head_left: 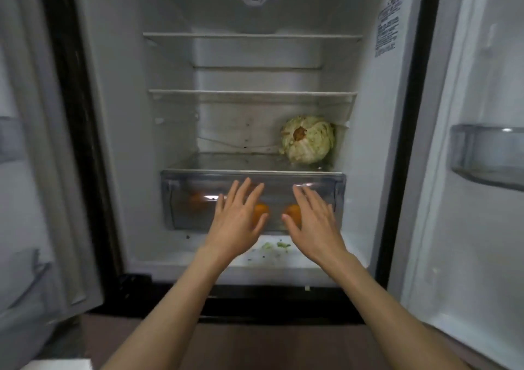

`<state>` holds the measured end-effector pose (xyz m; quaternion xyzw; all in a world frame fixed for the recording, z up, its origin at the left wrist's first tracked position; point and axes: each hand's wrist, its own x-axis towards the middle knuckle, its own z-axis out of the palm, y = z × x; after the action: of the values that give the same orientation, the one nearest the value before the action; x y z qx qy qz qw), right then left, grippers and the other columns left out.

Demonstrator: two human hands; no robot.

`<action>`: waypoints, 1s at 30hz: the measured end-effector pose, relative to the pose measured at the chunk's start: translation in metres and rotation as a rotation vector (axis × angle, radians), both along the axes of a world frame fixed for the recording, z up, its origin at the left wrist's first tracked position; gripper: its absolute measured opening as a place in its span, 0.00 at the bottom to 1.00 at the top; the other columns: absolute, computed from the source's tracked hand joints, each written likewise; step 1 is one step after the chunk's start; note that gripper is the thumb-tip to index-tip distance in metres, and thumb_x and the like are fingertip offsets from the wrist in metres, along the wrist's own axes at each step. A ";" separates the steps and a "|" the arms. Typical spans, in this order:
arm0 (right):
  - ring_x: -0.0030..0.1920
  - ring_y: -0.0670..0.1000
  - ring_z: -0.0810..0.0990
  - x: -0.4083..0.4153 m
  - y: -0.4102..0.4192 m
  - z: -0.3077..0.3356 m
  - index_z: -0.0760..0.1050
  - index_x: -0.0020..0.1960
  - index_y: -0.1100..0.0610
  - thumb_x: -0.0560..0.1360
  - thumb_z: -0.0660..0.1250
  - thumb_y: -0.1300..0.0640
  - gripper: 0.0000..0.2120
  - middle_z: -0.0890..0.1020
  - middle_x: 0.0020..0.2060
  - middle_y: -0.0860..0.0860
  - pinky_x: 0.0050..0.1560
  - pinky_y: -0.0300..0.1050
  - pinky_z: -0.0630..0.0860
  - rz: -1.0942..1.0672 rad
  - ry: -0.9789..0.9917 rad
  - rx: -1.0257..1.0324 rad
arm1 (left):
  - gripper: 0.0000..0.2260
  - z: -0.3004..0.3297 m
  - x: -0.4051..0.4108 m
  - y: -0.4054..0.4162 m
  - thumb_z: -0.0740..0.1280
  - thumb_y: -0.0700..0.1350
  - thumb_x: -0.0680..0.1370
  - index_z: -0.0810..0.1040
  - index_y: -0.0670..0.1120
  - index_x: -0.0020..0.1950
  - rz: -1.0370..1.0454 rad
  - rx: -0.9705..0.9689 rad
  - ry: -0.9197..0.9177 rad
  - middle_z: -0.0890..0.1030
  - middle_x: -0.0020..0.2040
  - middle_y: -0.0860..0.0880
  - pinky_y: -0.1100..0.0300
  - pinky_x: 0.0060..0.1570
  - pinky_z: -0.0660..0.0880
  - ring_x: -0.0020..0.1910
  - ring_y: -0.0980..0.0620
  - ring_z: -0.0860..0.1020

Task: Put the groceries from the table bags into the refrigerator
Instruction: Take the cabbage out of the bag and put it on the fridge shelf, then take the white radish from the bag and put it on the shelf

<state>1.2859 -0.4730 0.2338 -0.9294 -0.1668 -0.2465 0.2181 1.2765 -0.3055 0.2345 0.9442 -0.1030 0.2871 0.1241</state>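
From the head camera we see our left hand (237,220) and right hand (311,218) side by side, fingers straight and spread wide, holding nothing, both flat against the clear front of the crisper drawer (181,188) of the open refrigerator (119,114). Whether the palms press it we cannot tell. Behind the hands, inside the drawer, sit oranges (261,211), partly hidden by our fingers. Above and beyond the right hand a cabbage (309,140) rests on the shelf over the drawer. Below our wrists green scraps (276,246) lie on the fridge floor
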 end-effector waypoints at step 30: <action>0.76 0.50 0.49 -0.521 0.448 -0.168 0.51 0.76 0.51 0.80 0.55 0.47 0.28 0.54 0.76 0.51 0.74 0.54 0.46 1.050 0.376 -0.233 | 0.25 -0.184 -0.677 0.352 0.54 0.56 0.80 0.53 0.53 0.75 1.056 -0.363 0.342 0.51 0.77 0.51 0.50 0.73 0.45 0.76 0.49 0.44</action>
<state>0.7647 -0.0254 0.0660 -0.7678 -0.5907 0.0845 0.2332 0.5993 0.0464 0.0508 0.8642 0.4541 0.1665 0.1389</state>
